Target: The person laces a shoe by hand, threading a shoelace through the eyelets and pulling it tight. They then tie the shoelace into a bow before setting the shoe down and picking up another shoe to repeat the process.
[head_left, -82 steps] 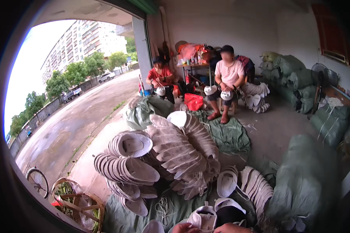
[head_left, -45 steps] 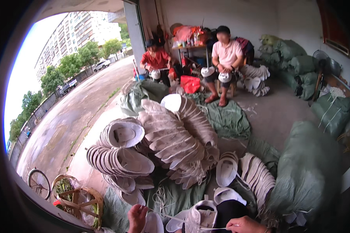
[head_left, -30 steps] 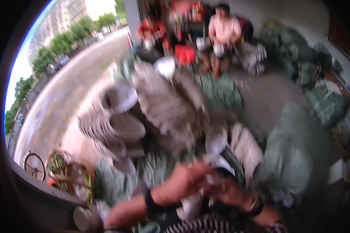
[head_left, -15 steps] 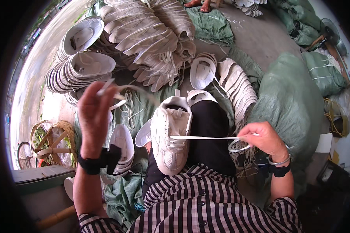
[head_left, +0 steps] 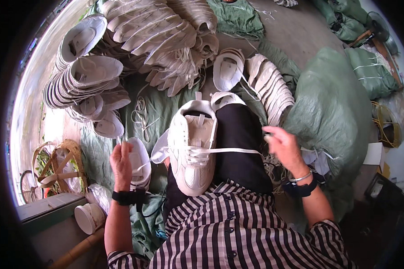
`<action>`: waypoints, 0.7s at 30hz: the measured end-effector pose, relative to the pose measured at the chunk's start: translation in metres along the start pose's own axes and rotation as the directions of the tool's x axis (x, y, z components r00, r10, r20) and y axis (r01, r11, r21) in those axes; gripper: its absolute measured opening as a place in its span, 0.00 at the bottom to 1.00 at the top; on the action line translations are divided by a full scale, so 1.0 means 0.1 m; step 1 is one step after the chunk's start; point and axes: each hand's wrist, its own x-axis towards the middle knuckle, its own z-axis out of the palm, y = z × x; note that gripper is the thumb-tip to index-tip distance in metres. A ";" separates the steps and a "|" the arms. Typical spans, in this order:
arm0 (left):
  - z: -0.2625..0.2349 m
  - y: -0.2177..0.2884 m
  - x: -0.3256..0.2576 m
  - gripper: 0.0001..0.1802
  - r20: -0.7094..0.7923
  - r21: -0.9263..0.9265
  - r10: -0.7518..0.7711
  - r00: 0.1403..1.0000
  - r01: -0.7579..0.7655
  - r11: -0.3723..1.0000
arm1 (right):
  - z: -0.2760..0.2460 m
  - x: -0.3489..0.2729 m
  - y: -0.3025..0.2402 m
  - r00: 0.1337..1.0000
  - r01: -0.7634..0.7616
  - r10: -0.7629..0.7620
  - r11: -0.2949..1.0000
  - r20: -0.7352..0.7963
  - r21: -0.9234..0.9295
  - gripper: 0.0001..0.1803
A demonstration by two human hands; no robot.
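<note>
Here the white shoe [head_left: 194, 150] rests on the lap between both hands, its long axis running away from the body, toe toward the shirt [head_left: 238, 228]. A lace [head_left: 231, 151] crosses it sideways: the right hand [head_left: 283, 145] pinches one end, pulled taut; the left hand [head_left: 121, 159] is closed on the other. Stacked shoes [head_left: 83, 83] lie beyond, a green sack [head_left: 332, 107] on the right

head cam | worn, faces steeply down | close over lap | fisheye, single view
</note>
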 end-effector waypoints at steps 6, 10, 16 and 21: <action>0.71 0.78 -0.48 0.11 0.284 -0.017 0.222 0.933 -0.226 0.974 | 0.80 -0.07 -0.40 0.701 0.702 -0.665 0.707 0.258 -0.085 0.06; 0.76 0.80 -0.57 0.10 0.319 0.063 0.173 0.932 -0.203 0.977 | 0.95 -0.06 -0.47 0.680 0.733 -0.693 0.637 0.239 -0.238 0.08; 0.74 0.92 -0.53 0.11 0.327 0.286 0.184 0.927 -0.283 0.916 | 1.00 0.02 -0.53 0.632 0.758 -0.721 0.499 0.283 -0.420 0.05; 0.72 0.78 -0.56 0.10 0.394 0.121 0.040 0.918 -0.095 0.988 | 1.05 0.02 -0.50 0.622 0.760 -0.735 0.484 0.270 -0.433 0.05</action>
